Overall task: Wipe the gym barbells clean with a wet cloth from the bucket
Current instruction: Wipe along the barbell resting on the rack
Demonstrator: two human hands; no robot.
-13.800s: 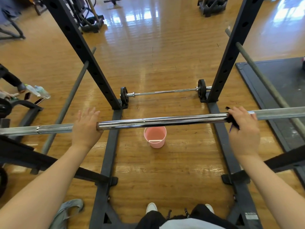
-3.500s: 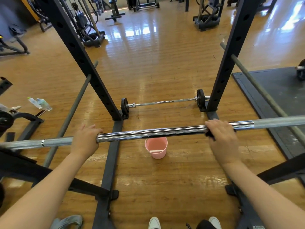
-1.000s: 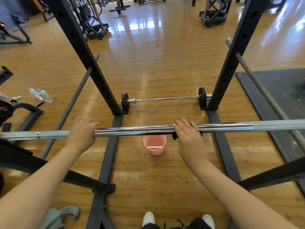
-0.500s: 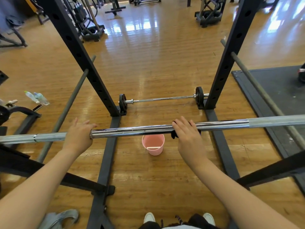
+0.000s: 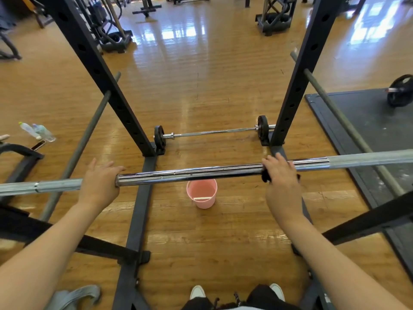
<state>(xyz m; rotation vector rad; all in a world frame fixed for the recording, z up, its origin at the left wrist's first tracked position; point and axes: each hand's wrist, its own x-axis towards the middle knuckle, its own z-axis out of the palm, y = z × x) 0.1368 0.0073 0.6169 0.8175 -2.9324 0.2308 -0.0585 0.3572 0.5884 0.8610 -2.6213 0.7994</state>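
Note:
A long chrome barbell [image 5: 190,174] lies across the rack at waist height in front of me. My left hand [image 5: 99,182] rests on its left part, with the fingers stretched out over the bar. My right hand [image 5: 280,182] holds a black cloth [image 5: 266,176] wrapped on the bar to the right of the middle, and dark cloth edges show on both sides of the palm. A pink bucket [image 5: 202,193] stands on the floor below the bar. A second, thinner barbell [image 5: 212,132] with small black plates lies on the floor between the rack posts.
Black rack uprights rise at the left [image 5: 98,70] and right [image 5: 299,86], with grey safety bars [image 5: 82,142] beside them. Water bottles [image 5: 36,132] lie at the left. A dark mat [image 5: 368,121] with a weight plate [image 5: 400,90] is at the right.
My right hand slid the cloth left along the bar to the middle and has now moved back to the right. My left hand has stayed in place.

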